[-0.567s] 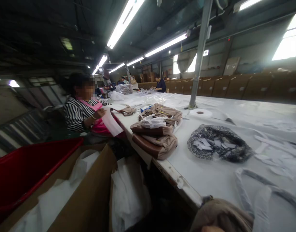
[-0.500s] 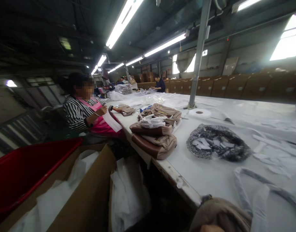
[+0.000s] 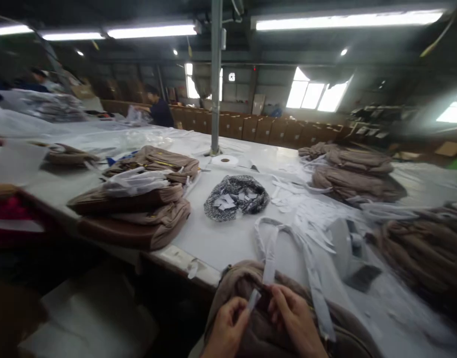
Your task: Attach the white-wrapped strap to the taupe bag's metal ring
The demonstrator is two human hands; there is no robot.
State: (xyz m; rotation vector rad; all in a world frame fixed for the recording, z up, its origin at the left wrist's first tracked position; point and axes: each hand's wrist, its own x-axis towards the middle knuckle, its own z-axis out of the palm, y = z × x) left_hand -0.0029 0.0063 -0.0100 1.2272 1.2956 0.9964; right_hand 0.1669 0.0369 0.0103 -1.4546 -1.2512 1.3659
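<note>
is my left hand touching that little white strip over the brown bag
Touching. The head view shows the left hand pinching the white strip between thumb and fingers, just above the brown bag.

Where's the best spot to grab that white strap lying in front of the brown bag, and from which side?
Probably the white strap at its free straight run just above the brown bag. It lies flat on the table running away from the hands, so come from above with a pinch across its width. The right hand is nearest; the left hand pinches a small white strip.
</note>
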